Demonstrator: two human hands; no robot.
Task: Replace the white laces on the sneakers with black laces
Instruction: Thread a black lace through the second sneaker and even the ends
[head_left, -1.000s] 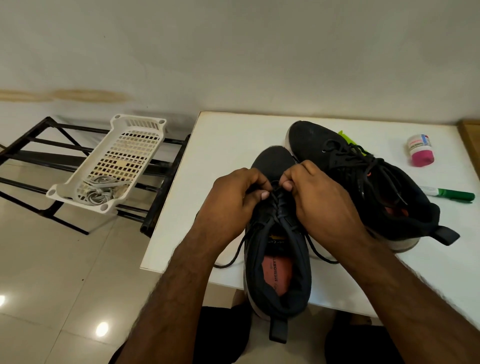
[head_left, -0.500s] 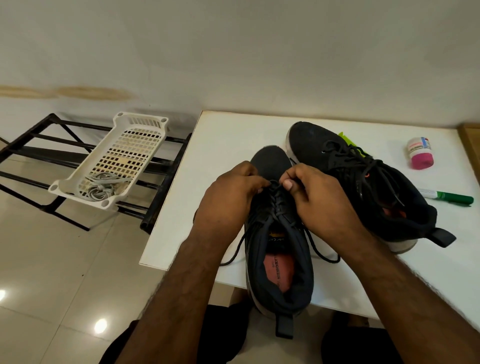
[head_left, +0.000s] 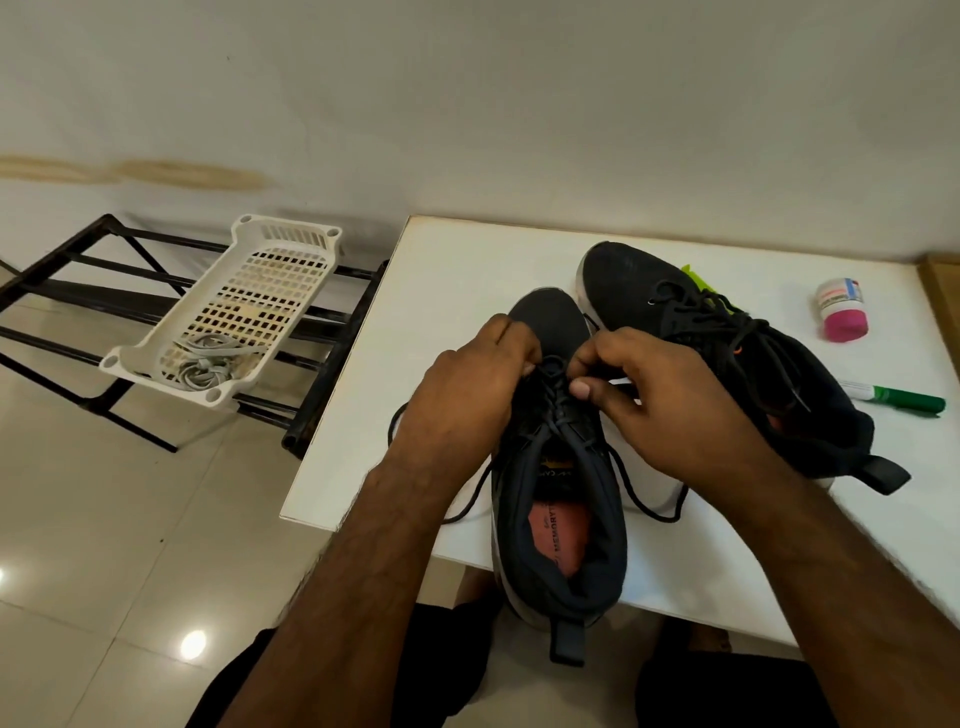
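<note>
Both hands (head_left: 561, 384) unmoved — still pinching black lace (head_left: 553, 379).

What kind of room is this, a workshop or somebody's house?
Most likely a home: a glossy tiled floor, a black metal shoe rack by a plain wall, and a small white table with sneakers.

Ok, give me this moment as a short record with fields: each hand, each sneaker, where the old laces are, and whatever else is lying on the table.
left hand: pinching the black lace at the near sneaker's lower eyelets
right hand: fingers curled at the same spot, pinching the lace
near sneaker: on the white table, heel over the near edge, lace ends trailing loose on both sides
far sneaker: black laces threaded, lying right of the near one
old laces: pale bundle in the white basket on the black rack
other items: green marker, pink-capped bottle
</note>
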